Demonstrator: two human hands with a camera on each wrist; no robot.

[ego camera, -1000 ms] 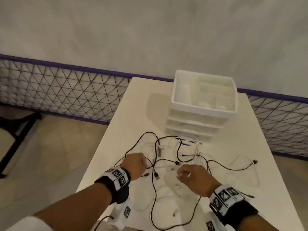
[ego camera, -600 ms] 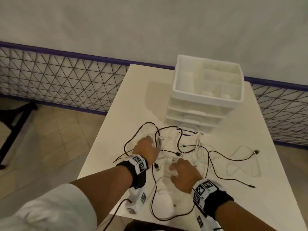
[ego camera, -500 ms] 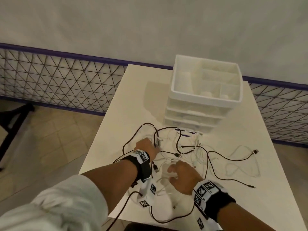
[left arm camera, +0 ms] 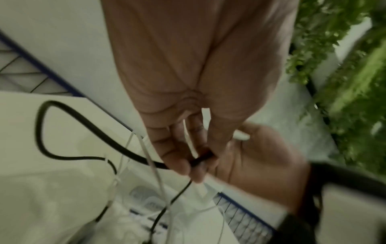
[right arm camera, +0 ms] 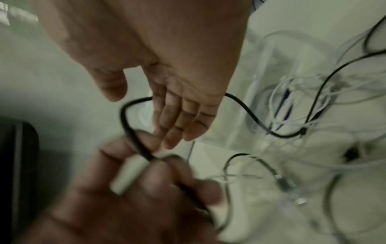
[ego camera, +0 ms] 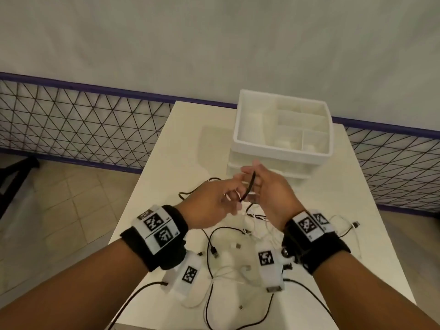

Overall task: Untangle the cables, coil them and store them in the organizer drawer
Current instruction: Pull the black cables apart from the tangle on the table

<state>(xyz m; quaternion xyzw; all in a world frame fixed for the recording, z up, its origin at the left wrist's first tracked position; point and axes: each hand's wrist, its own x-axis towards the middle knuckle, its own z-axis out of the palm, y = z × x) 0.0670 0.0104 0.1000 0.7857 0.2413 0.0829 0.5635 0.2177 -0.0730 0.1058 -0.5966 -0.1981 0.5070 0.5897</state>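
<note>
A tangle of black and white cables (ego camera: pixel 238 246) lies on the white table (ego camera: pixel 181 144). Both hands are raised above it, close together. My left hand (ego camera: pixel 234 196) pinches a black cable (ego camera: pixel 250 184) between thumb and fingers (left arm camera: pixel 177 163). A white cable end (right arm camera: pixel 125 175) also sits in that grip, though it is blurred. My right hand (ego camera: pixel 256 184) is beside it with its fingers (right arm camera: pixel 177 118) straight. The black cable loops behind those fingers and runs down to the tangle (right arm camera: pixel 292 132). The white organizer (ego camera: pixel 281 150) stands just behind the hands, with closed drawers (ego camera: pixel 297 172) under its open top tray.
A black USB plug (ego camera: pixel 215 254) and another plug (ego camera: pixel 356 224) lie at the tangle's edges. The table's left edge drops to a tiled floor (ego camera: pixel 71 198). A wire mesh fence (ego camera: pixel 83 125) runs behind the table, and a dark stand (ego camera: pixel 16 170) is at far left.
Both hands have lifted off the tangle and come together higher up, in front of the organizer drawers. The left hand now holds a black cable raised off the table.
</note>
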